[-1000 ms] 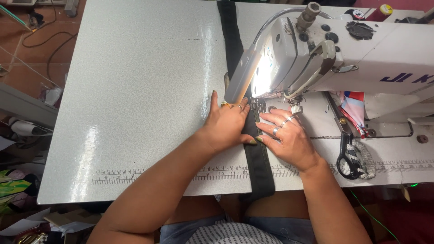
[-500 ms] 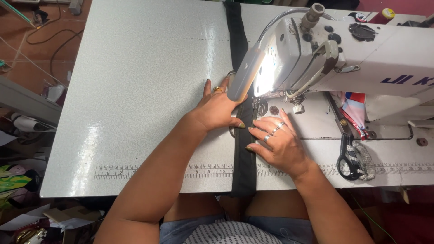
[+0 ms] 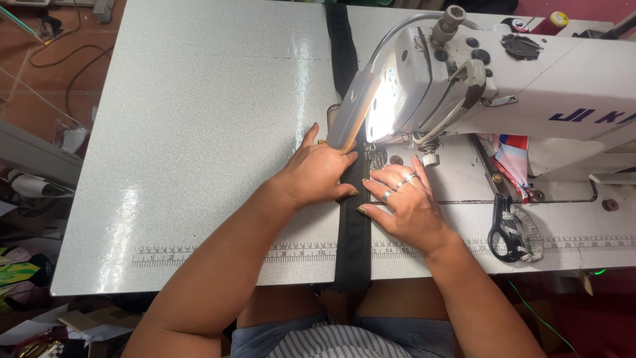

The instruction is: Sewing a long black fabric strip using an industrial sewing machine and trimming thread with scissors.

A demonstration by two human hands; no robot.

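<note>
Hands are both flat on a long black fabric strip (image 3: 352, 232) that runs straight down the middle of the white table (image 3: 199, 132), from the far edge to hanging off the near one. Left hand (image 3: 318, 174) presses palm-down on the strip's left edge, fingers spread, right by the lamp. Right hand (image 3: 401, 205), rings on a couple of fingers, presses the right edge just in front of the sewing machine (image 3: 503, 86) needle area. Neither grips anything, just open palms holding it down. Black scissors (image 3: 501, 229) sit off to the right.
</note>
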